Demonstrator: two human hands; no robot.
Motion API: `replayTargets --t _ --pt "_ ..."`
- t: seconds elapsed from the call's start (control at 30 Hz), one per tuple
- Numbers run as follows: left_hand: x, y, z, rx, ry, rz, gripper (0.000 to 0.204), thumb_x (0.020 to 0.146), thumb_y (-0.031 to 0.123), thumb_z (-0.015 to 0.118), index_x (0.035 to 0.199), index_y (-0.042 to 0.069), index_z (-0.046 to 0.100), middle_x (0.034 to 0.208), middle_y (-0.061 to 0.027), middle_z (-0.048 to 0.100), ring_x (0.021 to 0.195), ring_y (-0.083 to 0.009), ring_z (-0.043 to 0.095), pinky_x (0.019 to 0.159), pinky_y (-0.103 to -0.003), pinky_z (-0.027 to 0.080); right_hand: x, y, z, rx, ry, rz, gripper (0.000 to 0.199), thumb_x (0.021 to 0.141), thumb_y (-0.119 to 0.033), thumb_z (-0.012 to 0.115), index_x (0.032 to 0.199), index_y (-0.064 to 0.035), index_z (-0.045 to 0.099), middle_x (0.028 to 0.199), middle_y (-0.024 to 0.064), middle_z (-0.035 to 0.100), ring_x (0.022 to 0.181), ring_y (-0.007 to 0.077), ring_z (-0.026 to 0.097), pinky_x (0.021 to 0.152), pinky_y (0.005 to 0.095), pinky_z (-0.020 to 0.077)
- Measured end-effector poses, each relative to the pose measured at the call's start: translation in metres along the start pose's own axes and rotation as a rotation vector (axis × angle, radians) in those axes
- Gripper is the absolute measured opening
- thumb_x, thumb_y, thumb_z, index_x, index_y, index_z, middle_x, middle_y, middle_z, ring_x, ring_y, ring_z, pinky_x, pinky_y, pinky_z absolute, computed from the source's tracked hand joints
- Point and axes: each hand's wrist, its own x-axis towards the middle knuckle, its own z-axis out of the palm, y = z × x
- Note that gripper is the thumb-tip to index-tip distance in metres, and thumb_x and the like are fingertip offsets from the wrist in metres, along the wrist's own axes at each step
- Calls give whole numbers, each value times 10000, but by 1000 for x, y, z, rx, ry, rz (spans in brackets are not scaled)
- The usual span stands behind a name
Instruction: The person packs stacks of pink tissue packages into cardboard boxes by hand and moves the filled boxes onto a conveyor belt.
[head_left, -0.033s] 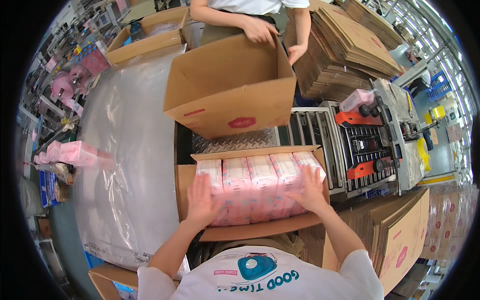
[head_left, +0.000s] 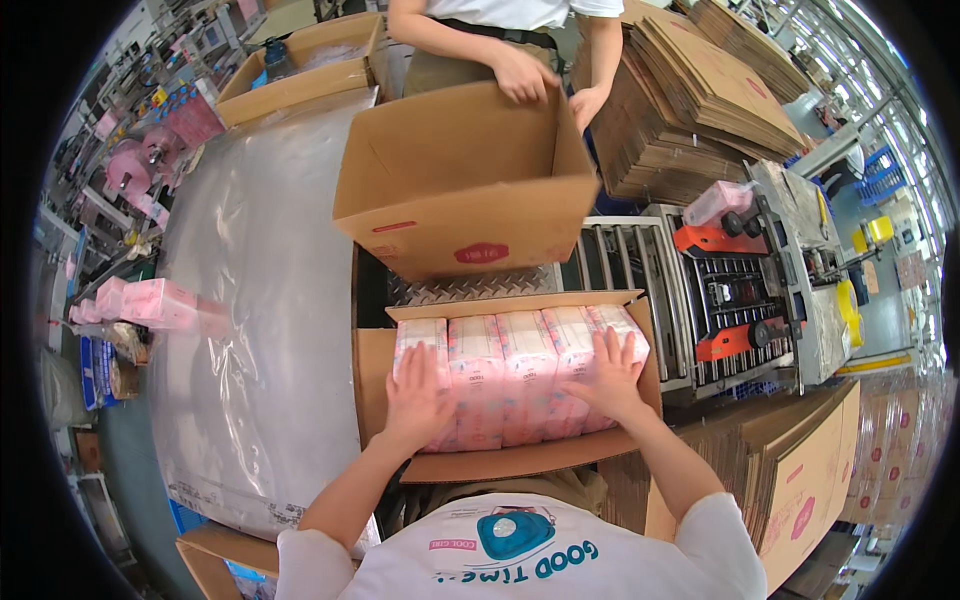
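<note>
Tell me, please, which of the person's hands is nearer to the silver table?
Left. The left hand is right of the silver table, over the leftmost packs. The right hand is farther right, over the rightmost packs.

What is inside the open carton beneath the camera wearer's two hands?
Five pink-and-white packs sit side by side in the carton; the left hand and right hand partly hide the outer ones. Anything under the packs is covered.
</note>
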Motion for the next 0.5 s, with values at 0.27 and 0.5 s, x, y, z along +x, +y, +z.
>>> replayTargets --t 0.27,0.5 --pt "103 -8 55 111 -607 -80 847 745 544 573 1355 30 287 1450 -105 260 1351 -267 191 1005 -664 97 102 36 84 -278 -232 102 1020 664 -719 551 1410 -108 219 1478 160 139 1361 416 -1 918 772 72" --pt "35 -29 72 -26 -286 -67 736 780 389 545 1366 19 298 1418 -178 287 1331 -320 223 1014 -640 97 65 52 29 255 -22 -204 741 752 -479 599 1320 -59 376 1384 177 327 1305 370 250 1026 559 244"
